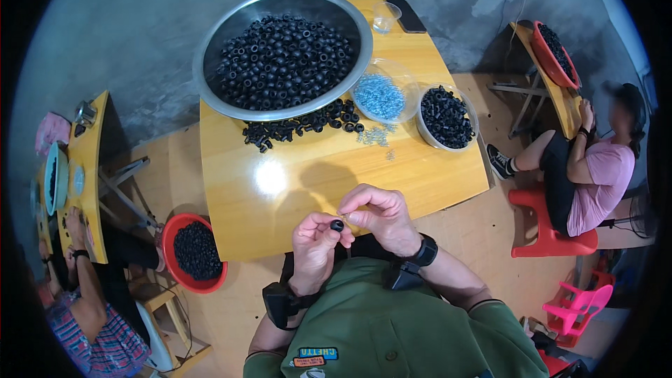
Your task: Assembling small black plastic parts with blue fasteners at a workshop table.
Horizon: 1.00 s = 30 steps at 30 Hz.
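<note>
My left hand (313,246) pinches a small round black plastic piece (337,225) with a hole, just off the table's near edge. Close against it, my right hand (383,218) has its thumb and forefinger pressed together on something too small to make out. Beyond my hands, a large steel bowl (210,91) stands on the yellow wooden table (238,196), full of black round pieces (287,59). Loose black parts (308,123) lie in front of it. Small pale-blue pieces (379,96) fill part of a clear round tub (411,84), and some are scattered beside it.
A clear tub (424,133) of black parts stands at the table's right. A phone-like dark slab (410,17) and small clear cup (383,22) lie behind. A red basin (168,266) sits left on the floor. Two people work at side tables, one on a red stool (546,238).
</note>
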Motion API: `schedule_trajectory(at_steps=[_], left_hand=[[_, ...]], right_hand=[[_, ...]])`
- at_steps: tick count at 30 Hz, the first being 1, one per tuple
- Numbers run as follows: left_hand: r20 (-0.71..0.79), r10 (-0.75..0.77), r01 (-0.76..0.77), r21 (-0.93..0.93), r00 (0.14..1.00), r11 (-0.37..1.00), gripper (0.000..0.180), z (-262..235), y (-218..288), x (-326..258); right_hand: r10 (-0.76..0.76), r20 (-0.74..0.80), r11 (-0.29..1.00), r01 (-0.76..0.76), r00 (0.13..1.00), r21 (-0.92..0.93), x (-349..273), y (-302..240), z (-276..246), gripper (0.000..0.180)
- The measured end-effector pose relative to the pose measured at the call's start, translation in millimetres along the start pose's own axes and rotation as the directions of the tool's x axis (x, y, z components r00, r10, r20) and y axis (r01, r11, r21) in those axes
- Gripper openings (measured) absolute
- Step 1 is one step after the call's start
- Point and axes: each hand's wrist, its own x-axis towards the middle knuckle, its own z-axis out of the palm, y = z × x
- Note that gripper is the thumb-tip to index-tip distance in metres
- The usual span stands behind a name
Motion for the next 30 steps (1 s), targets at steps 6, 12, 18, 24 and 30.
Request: schedule_trajectory(at_steps=[6, 12, 18, 24, 30], left_hand=[[-0.037, 0.073, -0.074, -0.033, 0.997, 0.997, 0.015, 8, 1, -5], [-0.052, 0.116, -0.117, -0.012, 0.992, 0.993, 0.014, 9, -1, -9], [-0.169, 0.095, -0.115, -0.112, 0.981, 0.987, 0.012, 4, 2, -8], [-0.194, 0.062, -0.075, -0.060, 0.979, 0.995, 0.014, -13, 9, -2], [-0.209, 0.052, -0.076, -0.110, 0.976, 0.991, 0.015, -21, 20, 3]], right_hand=[[0.004, 0.004, 0.995, -0.004, 1.000, 0.099, -9, 5, 9, 0.012], [-0.069, -0.010, 0.993, 0.067, 0.998, -0.098, -13, 3, 11, 0.014], [-0.365, 0.221, 0.621, 0.413, 0.905, -0.666, -2, -4, 16, 0.023], [-0.202, 0.203, 0.647, 0.286, 0.958, -0.707, 31, 4, 12, 0.016], [-0.223, 0.086, 0.484, 0.187, 0.971, -0.855, 108, 38, 0, 0.023]])
